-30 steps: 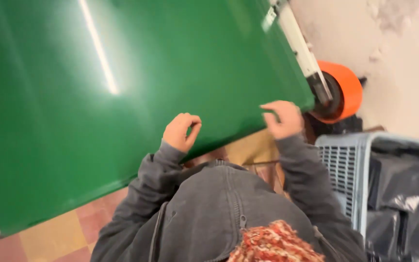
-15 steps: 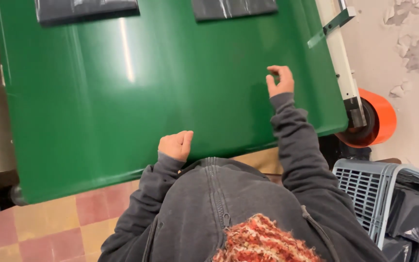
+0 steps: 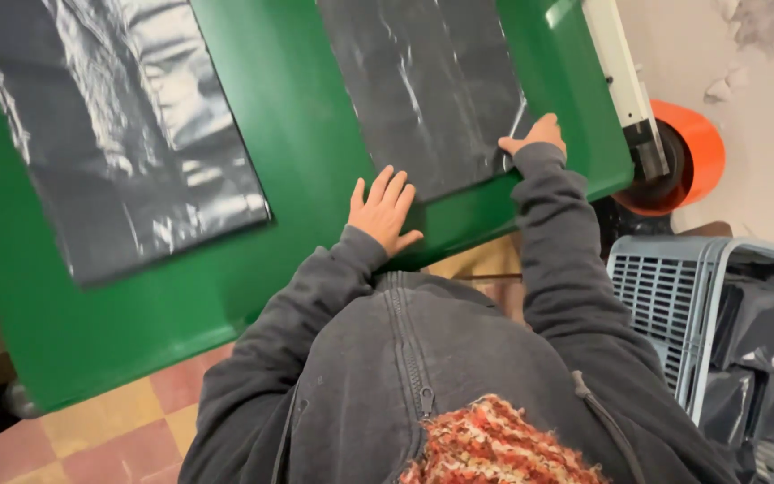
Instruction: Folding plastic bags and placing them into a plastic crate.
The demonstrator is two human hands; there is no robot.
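- Head view: left hand (image 3: 385, 211) lies flat, fingers spread, on the near edge of a black plastic sheet (image 3: 427, 90) on the green worktop (image 3: 306, 134).
- Right hand (image 3: 535, 136), at 1 o'clock, pinches that sheet's corner.
- Second black sheet (image 3: 118, 134) lies at 10 o'clock.

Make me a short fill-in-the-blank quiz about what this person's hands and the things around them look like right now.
1. The table under both hands is coloured ____.
2. The left hand lies flat, fingers spread, at the near edge of a ____ plastic sheet.
3. The right hand touches that sheet's near ____ corner.
4. The roll at the table's end is coloured ____.

Missing words: green; black; right; orange
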